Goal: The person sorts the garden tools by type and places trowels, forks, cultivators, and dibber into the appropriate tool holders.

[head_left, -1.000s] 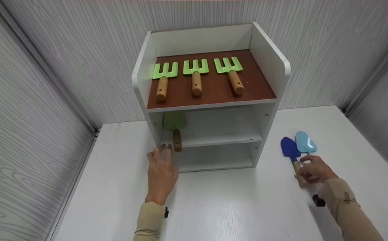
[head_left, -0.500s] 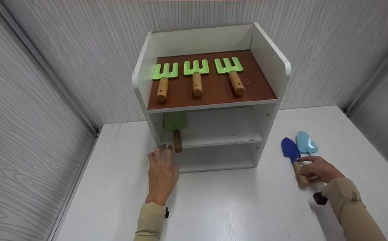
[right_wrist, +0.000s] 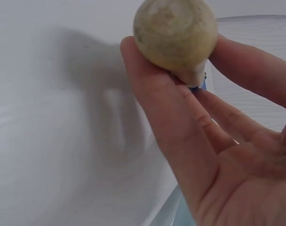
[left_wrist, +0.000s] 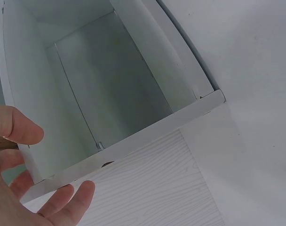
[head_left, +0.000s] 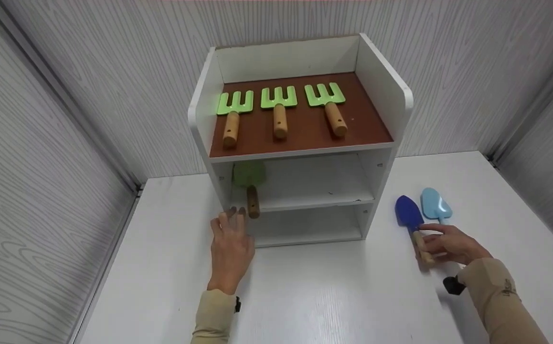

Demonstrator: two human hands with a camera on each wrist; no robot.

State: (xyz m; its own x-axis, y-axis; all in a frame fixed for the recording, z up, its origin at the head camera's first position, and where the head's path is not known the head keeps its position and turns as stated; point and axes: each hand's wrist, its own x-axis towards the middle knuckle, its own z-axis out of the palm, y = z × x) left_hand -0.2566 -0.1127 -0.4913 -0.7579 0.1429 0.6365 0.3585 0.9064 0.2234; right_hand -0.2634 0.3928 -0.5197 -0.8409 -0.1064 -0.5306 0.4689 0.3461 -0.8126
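My right hand (head_left: 453,244) pinches the pale wooden handle of a dark blue hand trowel (head_left: 409,211) at the table's right. In the right wrist view the round handle end (right_wrist: 176,33) sits between thumb and finger, above a shadow on the white surface. Just behind it lies a light blue trowel (head_left: 435,204), its handle mostly hidden by the hand. My left hand (head_left: 231,248) touches the lower left front corner of the white shelf unit (head_left: 300,152); in the left wrist view its relaxed fingers (left_wrist: 82,200) spread around the panel edges. Beside it, a green trowel (head_left: 252,191) lies on the middle shelf.
Three light green hand forks with wooden handles, left (head_left: 231,124), middle (head_left: 280,114) and right (head_left: 334,112), lie in a row on the brown top. The green trowel's handle juts over the middle shelf's front edge. Patterned panels (head_left: 66,119) enclose the white table (head_left: 314,296).
The dark blue trowel has shifted slightly left in my right hand's pinch, away from the light blue one. My left hand and the shelf unit stay as they were.
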